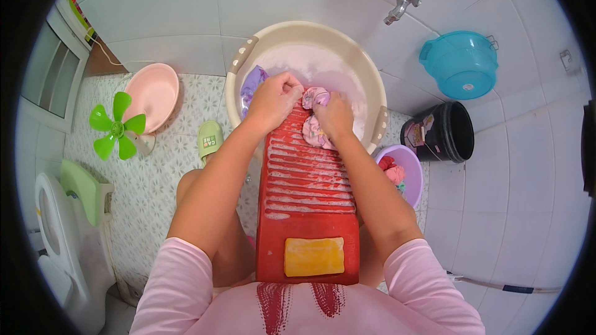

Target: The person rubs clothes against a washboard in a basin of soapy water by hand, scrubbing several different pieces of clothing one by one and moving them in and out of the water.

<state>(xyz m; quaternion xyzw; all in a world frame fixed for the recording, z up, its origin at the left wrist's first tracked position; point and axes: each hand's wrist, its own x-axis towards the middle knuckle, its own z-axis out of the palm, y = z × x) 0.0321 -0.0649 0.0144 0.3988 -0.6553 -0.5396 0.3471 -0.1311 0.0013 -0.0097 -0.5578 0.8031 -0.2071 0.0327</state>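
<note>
A red washboard (307, 226) with soapy ridges slants from my lap into a large beige basin (308, 30) of sudsy water. Over its upper end lies a wet, bunched pink printed cloth (315, 133). My right hand (336, 116) is closed round the cloth, its fingers partly hidden. At the cloth's upper left, my left hand (277, 100) is closed in a pinch on its edge. A purple cloth (252, 84) rests against the basin's left inner side. On the flat lower end of the board sits a yellow soap bar (314, 257).
Right of the washboard stands a lilac tub (414, 170) holding several clothes, with a black bucket (448, 131) behind it. A blue basin (462, 65) hangs below the tap (403, 5). At left are a pink basin (159, 90), a green fan (117, 127), a green slipper (210, 138) and a toilet (74, 254).
</note>
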